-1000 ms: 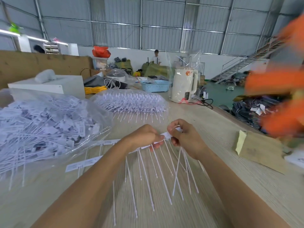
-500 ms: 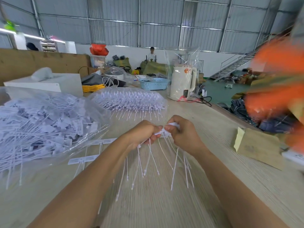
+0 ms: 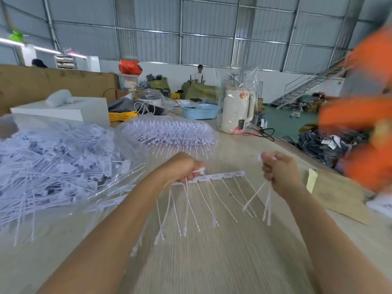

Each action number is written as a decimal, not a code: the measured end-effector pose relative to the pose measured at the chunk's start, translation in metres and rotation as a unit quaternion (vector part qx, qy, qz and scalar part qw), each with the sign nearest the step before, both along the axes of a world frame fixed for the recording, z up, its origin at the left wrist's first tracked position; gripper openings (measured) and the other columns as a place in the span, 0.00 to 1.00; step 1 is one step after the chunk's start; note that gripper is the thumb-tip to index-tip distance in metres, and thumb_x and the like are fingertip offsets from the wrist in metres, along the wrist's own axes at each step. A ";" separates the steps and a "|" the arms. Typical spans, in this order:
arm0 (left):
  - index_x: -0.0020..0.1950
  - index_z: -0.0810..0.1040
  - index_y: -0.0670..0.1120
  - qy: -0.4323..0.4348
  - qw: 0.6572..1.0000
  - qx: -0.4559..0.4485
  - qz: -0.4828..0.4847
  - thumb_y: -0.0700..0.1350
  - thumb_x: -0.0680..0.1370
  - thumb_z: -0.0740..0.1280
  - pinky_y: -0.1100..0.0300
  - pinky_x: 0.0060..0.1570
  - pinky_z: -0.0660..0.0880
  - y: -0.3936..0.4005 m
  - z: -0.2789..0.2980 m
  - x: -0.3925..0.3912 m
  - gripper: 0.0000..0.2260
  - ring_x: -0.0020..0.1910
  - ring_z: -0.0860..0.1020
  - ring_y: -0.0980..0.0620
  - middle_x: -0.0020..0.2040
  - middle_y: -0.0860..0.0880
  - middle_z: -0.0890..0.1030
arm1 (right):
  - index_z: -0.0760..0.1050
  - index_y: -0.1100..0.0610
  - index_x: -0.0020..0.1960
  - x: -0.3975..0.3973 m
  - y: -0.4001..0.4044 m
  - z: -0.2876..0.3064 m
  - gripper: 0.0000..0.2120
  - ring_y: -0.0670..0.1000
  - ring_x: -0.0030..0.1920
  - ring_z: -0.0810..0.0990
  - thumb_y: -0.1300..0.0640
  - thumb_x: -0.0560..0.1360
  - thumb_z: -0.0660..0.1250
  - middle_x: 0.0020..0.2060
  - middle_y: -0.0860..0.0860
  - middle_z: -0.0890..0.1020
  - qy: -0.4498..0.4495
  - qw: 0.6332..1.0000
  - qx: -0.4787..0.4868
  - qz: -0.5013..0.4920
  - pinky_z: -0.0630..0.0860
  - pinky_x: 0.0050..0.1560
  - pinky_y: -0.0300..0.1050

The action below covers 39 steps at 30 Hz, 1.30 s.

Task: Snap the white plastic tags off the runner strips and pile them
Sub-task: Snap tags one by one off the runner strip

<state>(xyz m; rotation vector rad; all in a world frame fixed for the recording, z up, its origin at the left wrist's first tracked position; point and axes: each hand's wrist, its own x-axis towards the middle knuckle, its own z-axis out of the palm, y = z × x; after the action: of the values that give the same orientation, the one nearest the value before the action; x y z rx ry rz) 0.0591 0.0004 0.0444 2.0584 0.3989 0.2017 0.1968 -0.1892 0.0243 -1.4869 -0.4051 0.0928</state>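
Both hands are up over the wooden bench (image 3: 212,262), a fair gap between them. The left hand (image 3: 182,166) is curled around one end of a runner strip (image 3: 220,176), which sticks out to the right from the fist, roughly level and a bit above the bench. A row of thin white tags (image 3: 203,200) hangs off that strip, dangling toward the camera and splaying out a little. The right hand (image 3: 277,170) is closed tight on a small bunch of loose tags (image 3: 266,200), whose tails hang down below the fist; a bit of white pokes out at the top near the thumb. That bunch looks separate from the strip, not touching it.

Off to the left there's a big clear plastic bag (image 3: 63,166) lying on the bench, stuffed with a messy heap of white tags. Behind the hands sits a second clear bag (image 3: 169,130) with neat stacked strips, their tails poking out the front. A couple of loose strips (image 3: 110,201) lie flat on the bench just right of the big bag.

Further back: a blue basket (image 3: 200,111), a white kettle-like jug (image 3: 236,111) wrapped in clear plastic, a coil of yellow cable (image 3: 123,116). A cardboard piece (image 3: 337,194) lies on the bench to the right, and there's an orange blur (image 3: 364,115) at the right edge I can't make out.
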 end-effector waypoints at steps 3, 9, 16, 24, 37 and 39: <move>0.36 0.77 0.44 0.007 0.998 0.056 -0.016 0.43 0.81 0.59 0.67 0.27 0.66 -0.002 -0.009 0.003 0.15 0.24 0.70 0.57 0.27 0.50 0.74 | 0.68 0.62 0.40 -0.005 0.006 0.009 0.09 0.41 0.20 0.64 0.66 0.79 0.58 0.32 0.53 0.66 0.169 0.969 0.113 0.137 0.59 0.16 0.29; 0.43 0.75 0.41 0.052 0.997 0.026 -0.058 0.34 0.78 0.59 0.63 0.36 0.69 -0.008 -0.010 0.010 0.07 0.34 0.71 0.53 0.35 0.48 0.73 | 0.71 0.61 0.43 -0.015 0.017 0.011 0.06 0.45 0.26 0.72 0.61 0.78 0.62 0.36 0.54 0.71 0.130 0.980 0.009 0.148 0.65 0.18 0.32; 0.44 0.75 0.37 0.066 0.986 0.117 -0.095 0.29 0.70 0.62 0.61 0.35 0.65 -0.012 -0.007 0.006 0.07 0.37 0.70 0.50 0.38 0.44 0.73 | 0.73 0.63 0.42 -0.048 0.043 -0.004 0.07 0.52 0.34 0.79 0.61 0.77 0.66 0.38 0.57 0.80 0.073 0.969 -0.101 0.213 0.77 0.32 0.43; 0.57 0.73 0.44 0.014 0.997 0.055 -0.060 0.33 0.70 0.70 0.67 0.34 0.71 -0.005 -0.007 0.005 0.18 0.40 0.76 0.56 0.42 0.51 0.77 | 0.74 0.61 0.43 -0.054 0.049 -0.008 0.04 0.48 0.26 0.76 0.65 0.76 0.65 0.32 0.57 0.78 -0.007 0.981 -0.058 0.184 0.76 0.29 0.39; 0.22 0.76 0.48 -0.011 0.997 0.067 -0.039 0.43 0.78 0.65 0.70 0.24 0.65 0.005 -0.011 0.004 0.22 0.21 0.69 0.61 0.22 0.54 0.74 | 0.77 0.68 0.48 -0.049 0.038 -0.007 0.06 0.50 0.30 0.77 0.65 0.74 0.68 0.30 0.56 0.78 -0.055 0.969 -0.135 0.202 0.76 0.35 0.42; 0.25 0.76 0.47 -0.014 0.998 0.059 -0.031 0.44 0.78 0.65 0.71 0.21 0.63 0.002 -0.011 0.005 0.20 0.20 0.69 0.60 0.21 0.54 0.73 | 0.76 0.70 0.46 -0.054 0.041 -0.005 0.05 0.49 0.26 0.76 0.66 0.75 0.67 0.29 0.58 0.76 -0.083 0.971 -0.136 0.179 0.74 0.32 0.43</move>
<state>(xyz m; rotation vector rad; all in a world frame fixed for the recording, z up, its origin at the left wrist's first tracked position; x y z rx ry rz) 0.0642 0.0029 0.0336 2.1785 0.3114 0.2195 0.1428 -0.1483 0.0190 -1.6836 -0.8212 0.3236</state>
